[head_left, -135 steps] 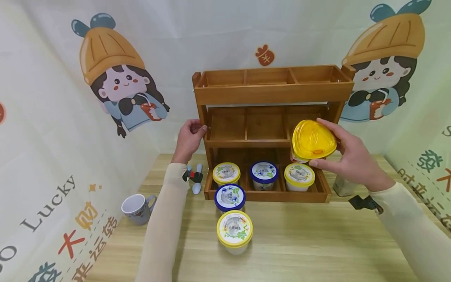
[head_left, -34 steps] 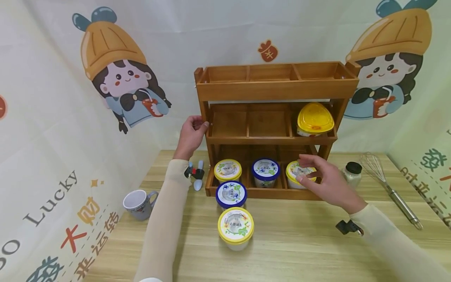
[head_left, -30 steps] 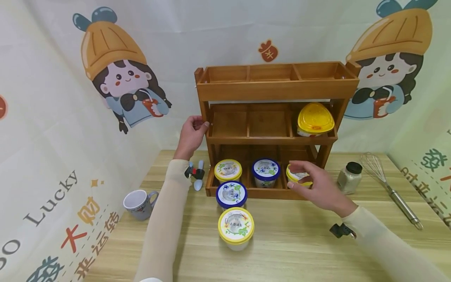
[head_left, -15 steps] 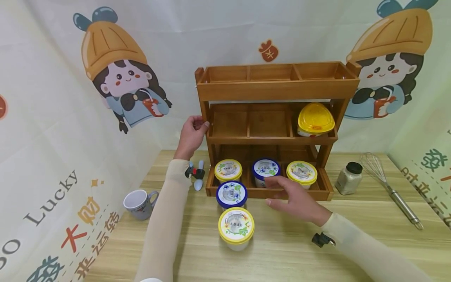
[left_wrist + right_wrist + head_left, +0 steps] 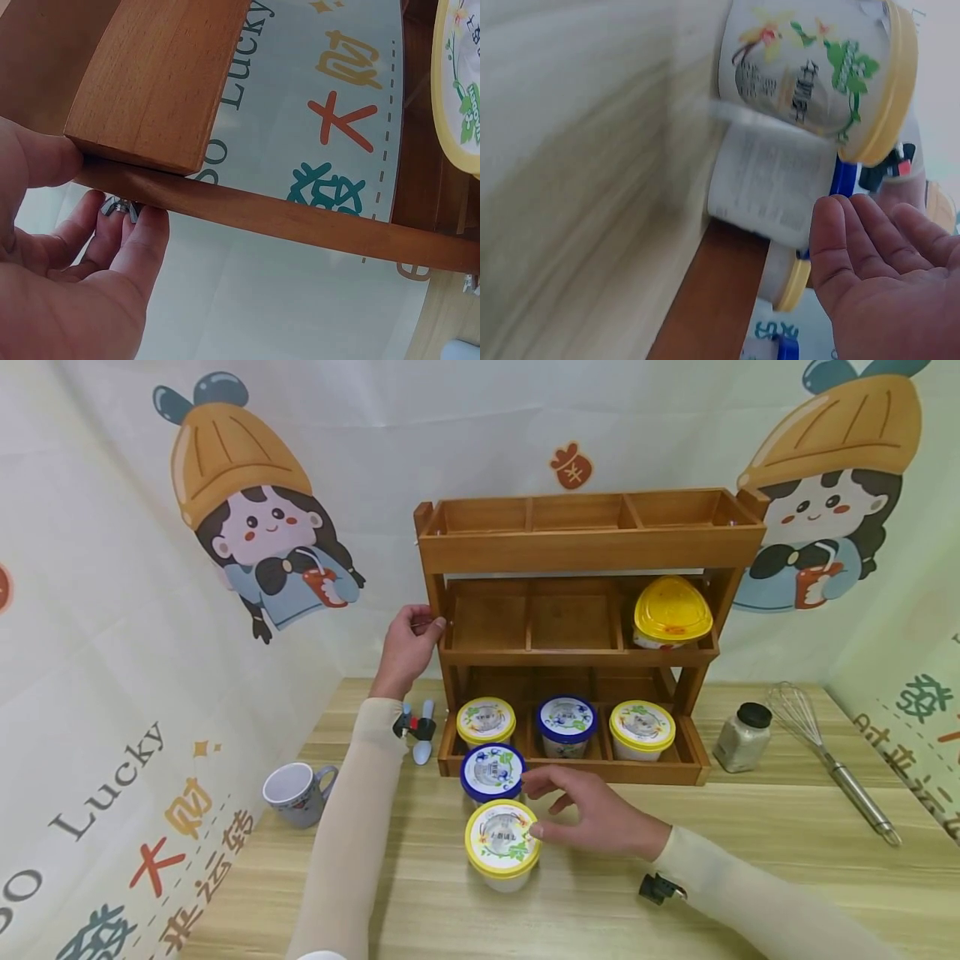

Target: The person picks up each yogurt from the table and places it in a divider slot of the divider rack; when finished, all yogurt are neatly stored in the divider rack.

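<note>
My left hand [image 5: 407,647] grips the left upright of a three-tier wooden rack [image 5: 577,657]. In the left wrist view its thumb and fingers lie on opposite sides of the upright [image 5: 247,214], by a metal wing nut [image 5: 120,208]. My right hand [image 5: 596,818] holds nothing, its fingers spread and loosely bent. It is just right of two round tubs on the table: a blue-lidded tub [image 5: 491,772] behind, a yellow-lidded tub [image 5: 502,842] in front. The right wrist view has the yellow-lidded tub [image 5: 802,82] nearest; whether the fingers touch either tub I cannot tell.
A tub with a yellow triangular lid [image 5: 672,612] sits in the middle tier's right compartment. The bottom tier holds two yellow-lidded tubs and a blue-lidded tub [image 5: 567,722]. A mug [image 5: 292,797] and spoons [image 5: 423,739] are at left; a jar [image 5: 742,739] and whisk [image 5: 832,764] at right.
My right hand has set the triangular-lidded tub in the middle tier and let go. It has then moved down and left to the two tubs on the table. The left hand keeps its grip.
</note>
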The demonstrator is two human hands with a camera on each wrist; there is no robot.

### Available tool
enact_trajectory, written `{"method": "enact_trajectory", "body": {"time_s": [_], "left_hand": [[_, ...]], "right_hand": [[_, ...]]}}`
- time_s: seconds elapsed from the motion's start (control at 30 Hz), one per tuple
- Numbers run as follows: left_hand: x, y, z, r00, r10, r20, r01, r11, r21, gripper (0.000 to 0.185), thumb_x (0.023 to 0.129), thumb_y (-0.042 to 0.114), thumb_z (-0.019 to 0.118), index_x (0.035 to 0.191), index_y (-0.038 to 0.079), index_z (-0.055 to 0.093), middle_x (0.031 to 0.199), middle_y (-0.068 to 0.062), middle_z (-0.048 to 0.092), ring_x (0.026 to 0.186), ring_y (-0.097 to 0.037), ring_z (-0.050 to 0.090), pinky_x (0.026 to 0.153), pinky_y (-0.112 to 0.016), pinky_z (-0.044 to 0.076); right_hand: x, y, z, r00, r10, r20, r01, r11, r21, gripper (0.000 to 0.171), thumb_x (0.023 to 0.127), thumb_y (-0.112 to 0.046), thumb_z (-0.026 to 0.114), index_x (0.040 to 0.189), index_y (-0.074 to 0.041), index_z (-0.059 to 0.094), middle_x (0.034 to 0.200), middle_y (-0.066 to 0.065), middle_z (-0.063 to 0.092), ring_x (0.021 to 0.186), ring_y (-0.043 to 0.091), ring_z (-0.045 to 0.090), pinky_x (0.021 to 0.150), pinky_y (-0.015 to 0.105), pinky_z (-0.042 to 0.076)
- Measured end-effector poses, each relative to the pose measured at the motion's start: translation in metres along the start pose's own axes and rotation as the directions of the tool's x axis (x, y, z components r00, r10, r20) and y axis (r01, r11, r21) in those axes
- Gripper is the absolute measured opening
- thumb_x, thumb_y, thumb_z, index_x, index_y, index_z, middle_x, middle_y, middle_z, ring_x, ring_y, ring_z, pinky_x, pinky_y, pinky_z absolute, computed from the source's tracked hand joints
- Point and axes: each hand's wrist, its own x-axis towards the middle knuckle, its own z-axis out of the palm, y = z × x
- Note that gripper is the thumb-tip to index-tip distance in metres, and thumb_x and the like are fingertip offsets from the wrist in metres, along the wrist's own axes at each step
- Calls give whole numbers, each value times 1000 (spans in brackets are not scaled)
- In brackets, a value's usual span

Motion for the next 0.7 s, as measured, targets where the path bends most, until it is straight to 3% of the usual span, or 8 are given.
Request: {"method": "enact_trajectory", "body": {"time_s": [0.17, 0.4, 0.7], "left_hand": [[0, -1, 0, 1000, 2, 1, -2, 1000, 5, 46, 108, 28, 62, 144, 3, 51, 143, -18, 57, 132, -32, 57, 116, -46, 48], [-1, -2, 0, 1000, 12, -4, -12, 1000, 10, 45, 108, 27, 61, 144, 3, 51, 143, -18, 57, 132, -32, 56, 115, -46, 48], [-1, 0, 1, 1000, 18, -9, -18, 1000, 12, 45, 107, 28, 62, 143, 3, 52, 142, -18, 58, 131, -32, 56, 115, -47, 48]], "right_hand": [[1, -1, 9, 999, 14, 46, -15, 1000, 23, 62, 94, -33, 80, 146, -12, 56, 138, 0, 66, 125, 21, 65, 95, 33, 61], [3, -2, 19, 996, -4, 88, 3, 1000, 14, 75, 87, -37, 87, 148, -11, 53, 142, 1, 63, 124, 19, 63, 94, 31, 61], [4, -3, 23, 976, 109, 187, -92, 991, -98, 100, 79, -54, 91, 158, -17, 42, 146, -8, 59, 129, 13, 58, 111, 39, 52]]}}
